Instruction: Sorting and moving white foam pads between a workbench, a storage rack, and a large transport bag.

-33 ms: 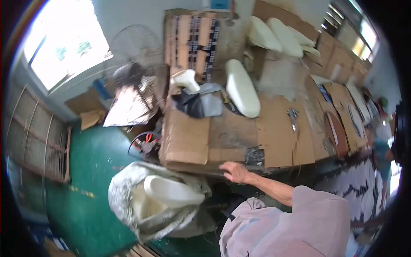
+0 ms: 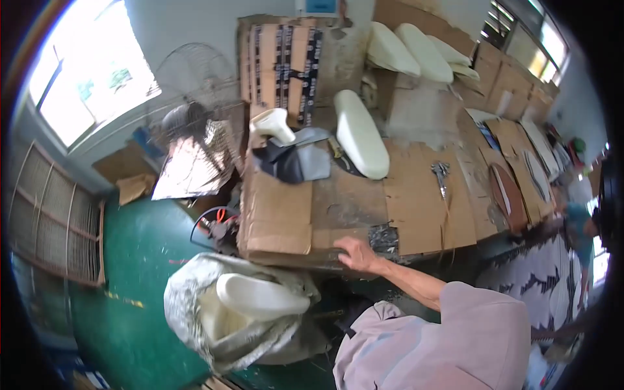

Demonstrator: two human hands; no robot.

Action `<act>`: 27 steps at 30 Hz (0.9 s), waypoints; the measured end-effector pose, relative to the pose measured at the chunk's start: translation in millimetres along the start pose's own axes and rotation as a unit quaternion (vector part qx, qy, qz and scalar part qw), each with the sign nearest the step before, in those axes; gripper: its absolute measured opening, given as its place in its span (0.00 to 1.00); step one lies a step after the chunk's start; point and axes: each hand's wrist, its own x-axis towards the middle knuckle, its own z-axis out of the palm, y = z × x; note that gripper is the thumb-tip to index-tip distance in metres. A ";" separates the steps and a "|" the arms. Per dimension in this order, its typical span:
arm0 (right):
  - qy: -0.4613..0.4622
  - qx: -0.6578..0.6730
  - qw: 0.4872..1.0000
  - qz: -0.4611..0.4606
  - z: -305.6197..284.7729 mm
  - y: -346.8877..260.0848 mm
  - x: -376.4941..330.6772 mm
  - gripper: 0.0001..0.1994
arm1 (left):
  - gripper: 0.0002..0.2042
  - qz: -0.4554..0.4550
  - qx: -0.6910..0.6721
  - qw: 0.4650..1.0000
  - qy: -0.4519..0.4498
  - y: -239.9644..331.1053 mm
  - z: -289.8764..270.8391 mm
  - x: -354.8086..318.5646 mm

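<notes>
My right hand (image 2: 356, 253) lies on the front edge of a cardboard-covered worktable (image 2: 279, 221), fingers curled over the edge. Its pink-sleeved arm comes in from the lower right. My left hand is out of view. Just below and left of the hand, on the green floor, stands an open grey sack (image 2: 195, 325) with a white foam seat cushion (image 2: 260, 298) lying in it. On the table lie a long white foam cushion (image 2: 361, 133), a dark grey cover (image 2: 296, 162) with a small white foam piece (image 2: 273, 123) above it, and scissors (image 2: 441, 175).
More white cushions (image 2: 409, 45) lean on cardboard at the back. A standing fan (image 2: 195, 84) and cardboard sheets sit left of the table, and metal grates (image 2: 52, 214) lean at the far left. Another person (image 2: 575, 214) stands at the right edge. Cables and a red tool (image 2: 218, 224) lie by the table's corner.
</notes>
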 end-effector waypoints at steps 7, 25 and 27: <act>0.343 0.054 0.867 0.358 -77.8 270.7 106.2 0.37 | 0.06 0.241 0.463 0.781 0.342 -141.5 -113.6 -20.8; 0.476 0.649 0.543 0.240 -139.3 356.1 175.0 0.33 | 0.25 0.083 0.747 0.640 0.160 -459.2 48.6 123.9; 0.481 0.576 0.620 0.228 -143.5 313.7 174.5 0.31 | 0.25 0.060 0.779 0.610 0.128 -512.1 74.3 113.4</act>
